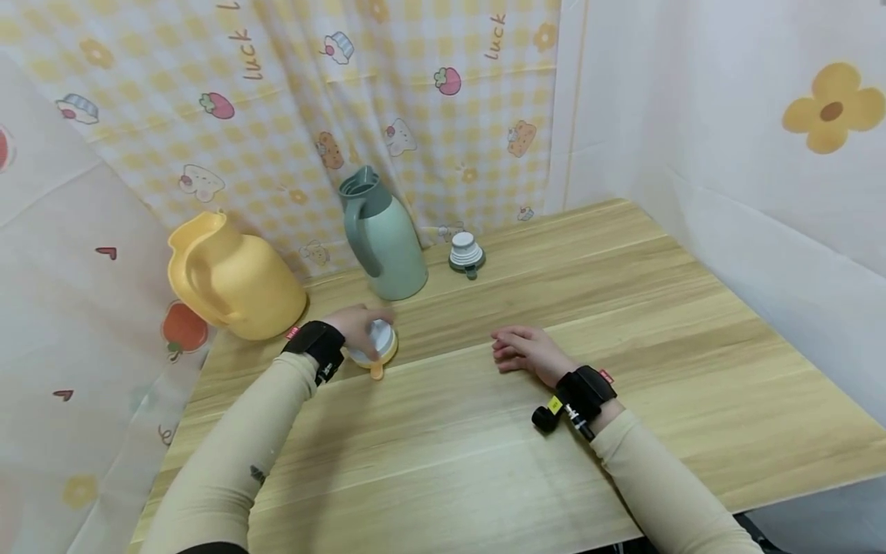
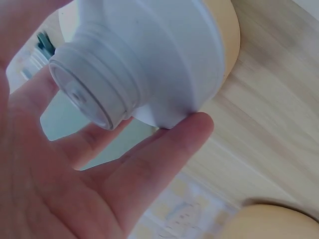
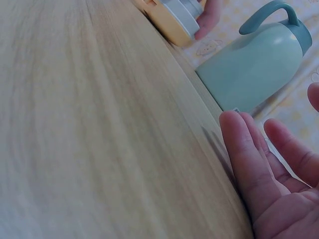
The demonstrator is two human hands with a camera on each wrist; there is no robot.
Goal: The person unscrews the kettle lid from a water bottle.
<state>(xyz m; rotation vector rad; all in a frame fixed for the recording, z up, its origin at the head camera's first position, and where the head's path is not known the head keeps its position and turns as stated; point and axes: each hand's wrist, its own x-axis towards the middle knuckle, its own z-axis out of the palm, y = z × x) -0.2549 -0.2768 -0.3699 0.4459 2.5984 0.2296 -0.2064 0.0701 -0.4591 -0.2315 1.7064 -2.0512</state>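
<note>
A white and yellow jug lid [image 1: 382, 338] sits on the table with its white threaded neck [image 2: 94, 79] turned up. My left hand [image 1: 356, 327] reaches over it from the left, fingers and thumb round its sides. In the left wrist view one fingertip [image 2: 199, 122] lies right at the white rim. My right hand [image 1: 529, 354] holds nothing; its side is by the tabletop, fingers loosely bent. Behind the lid stands a green thermos jug [image 1: 394, 246], its mouth uncovered. A yellow jug [image 1: 252, 285], also without a lid, stands left of it.
A second lid, white and green [image 1: 467, 254], lies near the back edge, right of the green jug. The wooden table [image 1: 429, 462] meets patterned curtains [image 1: 443, 138] at the back. Its front edge runs below my right forearm.
</note>
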